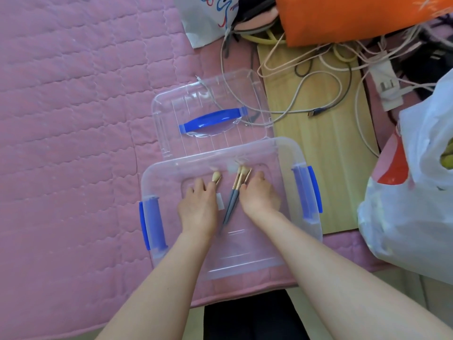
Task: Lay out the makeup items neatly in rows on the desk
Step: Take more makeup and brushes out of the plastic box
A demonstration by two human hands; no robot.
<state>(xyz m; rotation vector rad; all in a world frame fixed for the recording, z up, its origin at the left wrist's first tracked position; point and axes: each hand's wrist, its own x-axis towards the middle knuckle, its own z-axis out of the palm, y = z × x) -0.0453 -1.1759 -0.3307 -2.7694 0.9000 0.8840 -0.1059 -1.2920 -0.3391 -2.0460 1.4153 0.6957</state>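
Brushes [239, 182], gold ferrules, grey handles, pale tips, clear box [282, 148]

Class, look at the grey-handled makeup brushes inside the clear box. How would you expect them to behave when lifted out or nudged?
The grey-handled brushes look slim and rigid, so probably light and stiff. Their rounded handles may roll once laid flat. The soft bristle tips would likely bend if pressed against the clear box.

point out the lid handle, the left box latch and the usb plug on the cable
lid handle [212, 120], head view, middle of the blue grip
left box latch [144, 224], head view, blue outer edge
usb plug [311, 113], head view, metal tip at the cable's end
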